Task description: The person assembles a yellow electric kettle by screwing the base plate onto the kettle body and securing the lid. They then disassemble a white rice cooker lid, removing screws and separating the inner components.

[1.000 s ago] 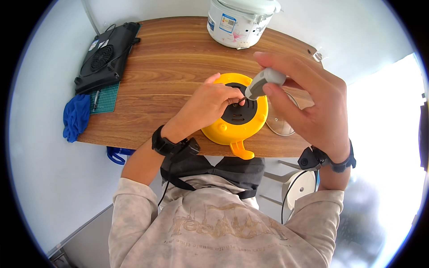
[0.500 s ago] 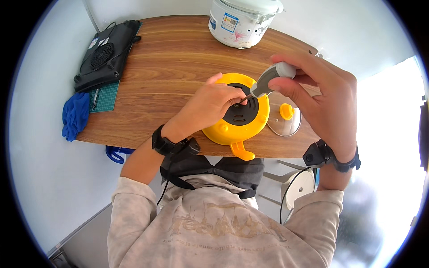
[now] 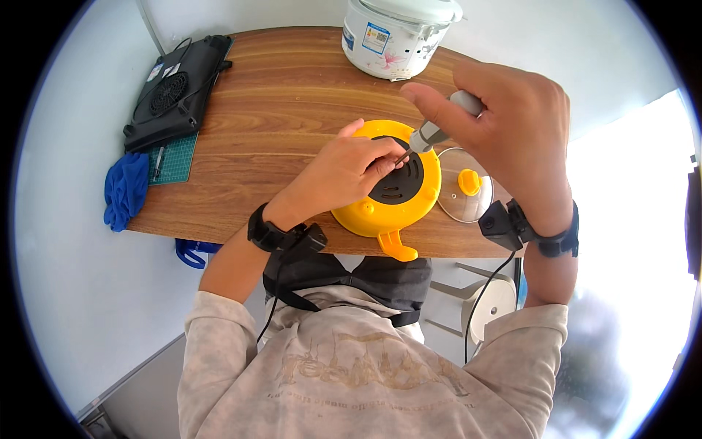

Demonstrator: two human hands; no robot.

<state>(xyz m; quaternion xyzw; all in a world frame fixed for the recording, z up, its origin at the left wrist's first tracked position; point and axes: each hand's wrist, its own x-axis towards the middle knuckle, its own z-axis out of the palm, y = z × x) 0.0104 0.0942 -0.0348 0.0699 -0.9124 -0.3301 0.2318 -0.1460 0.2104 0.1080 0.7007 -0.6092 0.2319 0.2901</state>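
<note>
A yellow electric pot (image 3: 358, 218) lies upside down near the table's front edge, its black slotted base plate (image 3: 391, 192) facing up and its handle pointing toward me. My right hand (image 3: 512, 135) is wrapped round the grey handle of a screwdriver (image 3: 430, 136), which slants down to the left onto the base plate. The thumb stretches along the top of that handle. My left hand (image 3: 351, 170) rests over the pot, with thumb and forefinger closed on the screwdriver's shaft near its tip. Those fingers hide the tip and whatever it touches.
Right of the pot lies a glass lid (image 3: 457, 205) with a yellow knob. A white rice cooker (image 3: 395, 40) stands at the back. At the left are a black induction cooker (image 3: 175, 91), bottom up, a green cutting mat (image 3: 175, 164), a pen (image 3: 157, 162) and a blue cloth (image 3: 126, 192).
My right hand has turned over the screwdriver handle, wrist shifting left and thumb swinging up and leftward. The left hand and the pot have stayed almost still.
</note>
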